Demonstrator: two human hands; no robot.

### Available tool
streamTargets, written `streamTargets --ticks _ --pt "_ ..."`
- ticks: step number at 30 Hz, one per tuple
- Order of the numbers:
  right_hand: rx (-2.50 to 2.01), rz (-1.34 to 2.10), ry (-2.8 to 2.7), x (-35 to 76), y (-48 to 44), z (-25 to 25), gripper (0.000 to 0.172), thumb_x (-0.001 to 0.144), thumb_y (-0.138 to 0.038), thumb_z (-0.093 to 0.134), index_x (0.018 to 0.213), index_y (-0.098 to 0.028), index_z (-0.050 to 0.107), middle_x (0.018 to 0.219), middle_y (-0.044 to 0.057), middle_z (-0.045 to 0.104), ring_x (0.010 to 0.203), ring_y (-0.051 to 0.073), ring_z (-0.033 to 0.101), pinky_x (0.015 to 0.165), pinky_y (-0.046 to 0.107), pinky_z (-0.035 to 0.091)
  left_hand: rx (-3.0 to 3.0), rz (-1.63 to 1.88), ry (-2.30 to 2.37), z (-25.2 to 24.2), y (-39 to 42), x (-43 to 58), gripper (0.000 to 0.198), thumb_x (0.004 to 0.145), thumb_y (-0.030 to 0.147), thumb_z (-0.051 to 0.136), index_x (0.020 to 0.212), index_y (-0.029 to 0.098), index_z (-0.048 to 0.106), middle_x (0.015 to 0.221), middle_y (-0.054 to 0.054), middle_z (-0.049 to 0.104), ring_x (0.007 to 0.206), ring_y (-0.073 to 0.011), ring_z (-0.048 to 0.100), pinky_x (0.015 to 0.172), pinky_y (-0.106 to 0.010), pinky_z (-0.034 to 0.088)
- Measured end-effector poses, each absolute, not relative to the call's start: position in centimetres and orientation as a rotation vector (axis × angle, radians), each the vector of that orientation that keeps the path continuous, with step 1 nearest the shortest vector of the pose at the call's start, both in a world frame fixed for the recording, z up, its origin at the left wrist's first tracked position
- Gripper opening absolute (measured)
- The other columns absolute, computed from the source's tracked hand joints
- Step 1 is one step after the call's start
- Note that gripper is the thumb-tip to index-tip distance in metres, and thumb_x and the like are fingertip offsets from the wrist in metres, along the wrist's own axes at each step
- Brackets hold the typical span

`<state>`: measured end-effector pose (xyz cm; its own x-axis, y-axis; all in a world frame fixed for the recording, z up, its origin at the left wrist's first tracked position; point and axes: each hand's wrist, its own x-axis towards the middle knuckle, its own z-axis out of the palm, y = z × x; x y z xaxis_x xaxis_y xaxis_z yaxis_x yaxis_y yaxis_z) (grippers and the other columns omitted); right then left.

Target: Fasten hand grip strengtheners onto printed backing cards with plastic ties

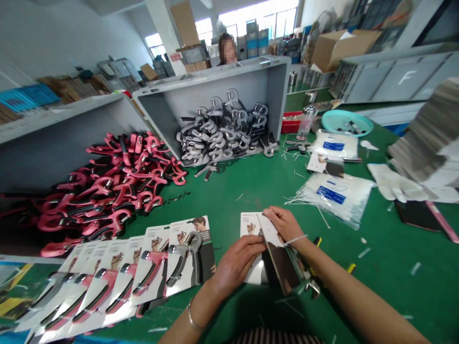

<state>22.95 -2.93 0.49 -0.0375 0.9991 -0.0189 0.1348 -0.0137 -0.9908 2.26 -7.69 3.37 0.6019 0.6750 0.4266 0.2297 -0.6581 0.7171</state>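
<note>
A printed packaging card (283, 267) stands tilted on edge between my hands. My right hand (283, 224) is closed on its upper part, thumb and fingers at the top edge. My left hand (238, 258) has its fingers together against the card's left side; its thumb is hidden. A white cable tie (296, 240) sticks out past my right wrist. Under my left hand lies another printed card (249, 220), flat on the green table (222, 196). To the left, several cards carry hand grip strengtheners, the nearest one grey (184, 258), the others mostly pink (150, 272).
Grey crates hold a pile of pink grip strengtheners (122, 177) and a pile of grey ones (218, 129). On the right are bags of cable ties (333, 196), a white glove (398, 181), a card stack (426, 134) and a turquoise basin (346, 122). A person (227, 50) is behind the crate.
</note>
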Motion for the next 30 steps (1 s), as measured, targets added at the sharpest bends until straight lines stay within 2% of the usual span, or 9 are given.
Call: streamTargets --ticks 4,7,12,16,18,20,23,26,30 --pt "-1.34 1.124 -1.383 20.9 -4.0 0.0 0.047 0.089 -0.057 0.051 0.059 -0.021 0.045 0.058 -0.004 0.04 0.056 0.012 0.037 0.051 0.024 0.029 2.118 0.928 0.925 3.2 -8.2 1.9 0.018 0.094 0.015 0.05 0.103 0.019 0.065 0.096 -0.007 0.068 0.091 -0.0169 0.063 0.083 -0.028 0.05" --pt "-1.346 1.13 -1.429 19.9 -4.6 -0.1 0.046 0.091 -0.056 0.049 0.062 -0.021 0.05 0.059 -0.003 0.044 0.056 0.013 0.04 0.051 0.025 0.029 1.994 0.947 1.14 3.3 -8.6 1.8 0.014 0.092 0.015 0.052 0.097 0.019 0.065 0.088 -0.004 0.067 0.081 -0.0159 0.062 0.076 -0.026 0.048" --pt "-1.344 1.13 -1.499 19.4 -4.9 0.2 0.044 0.092 -0.054 0.05 0.065 -0.02 0.056 0.06 -0.002 0.051 0.057 0.014 0.045 0.052 0.025 0.032 2.118 0.882 1.142 3.5 -9.1 1.2 0.019 0.093 0.015 0.049 0.092 0.018 0.067 0.091 -0.007 0.066 0.086 -0.0186 0.06 0.079 -0.028 0.047" --pt "-1.337 1.082 -1.512 19.5 -5.3 0.2 0.043 0.095 -0.053 0.045 0.07 -0.02 0.058 0.067 0.0 0.055 0.066 0.016 0.051 0.06 0.026 0.039 2.178 0.812 1.103 3.8 -9.6 0.4 0.02 0.092 0.012 0.048 0.093 0.017 0.067 0.095 -0.009 0.066 0.09 -0.0198 0.061 0.081 -0.029 0.048" --pt "-1.242 1.073 -1.544 19.7 -5.7 0.0 0.04 0.097 -0.052 0.04 0.083 -0.02 0.061 0.078 0.002 0.06 0.076 0.018 0.056 0.07 0.028 0.044 2.163 0.797 1.144 3.9 -9.9 0.2 0.019 0.091 0.012 0.048 0.091 0.017 0.066 0.091 -0.008 0.065 0.086 -0.0194 0.06 0.077 -0.028 0.048" --pt "-1.069 1.047 -1.624 19.8 -6.3 0.0 0.037 0.096 -0.052 0.044 0.107 -0.022 0.061 0.099 0.005 0.063 0.093 0.021 0.058 0.084 0.034 0.046 2.139 0.785 1.19 3.9 -10.2 -0.1 0.018 0.091 0.011 0.049 0.091 0.017 0.066 0.088 -0.007 0.064 0.085 -0.0195 0.061 0.076 -0.029 0.048" --pt "-0.922 0.933 -1.765 19.9 -7.1 0.5 0.045 0.087 -0.049 0.063 0.126 -0.026 0.054 0.129 0.009 0.053 0.121 0.026 0.048 0.103 0.042 0.038 2.003 0.799 1.281 3.7 -10.5 -0.5 0.017 0.088 0.01 0.051 0.098 0.018 0.063 0.091 -0.006 0.066 0.086 -0.0187 0.063 0.078 -0.03 0.049" --pt "-0.963 0.868 -1.833 19.7 -7.8 1.6 0.034 0.084 -0.038 0.071 0.115 -0.028 0.06 0.138 0.009 0.045 0.129 0.027 0.041 0.108 0.045 0.033 1.765 0.87 1.313 3.4 -10.7 -0.9 0.028 0.086 0.011 0.056 0.113 0.019 0.055 0.099 -0.005 0.068 0.088 -0.0169 0.066 0.082 -0.03 0.052" --pt "-0.974 0.86 -1.906 19.3 -7.7 2.6 0.003 0.089 -0.028 0.064 0.092 -0.025 0.065 0.124 0.006 0.056 0.118 0.025 0.049 0.104 0.046 0.035 1.585 0.962 1.221 2.9 -10.7 -1.5 0.038 0.088 0.017 0.059 0.124 0.019 0.046 0.105 -0.008 0.069 0.095 -0.0178 0.067 0.087 -0.032 0.052"
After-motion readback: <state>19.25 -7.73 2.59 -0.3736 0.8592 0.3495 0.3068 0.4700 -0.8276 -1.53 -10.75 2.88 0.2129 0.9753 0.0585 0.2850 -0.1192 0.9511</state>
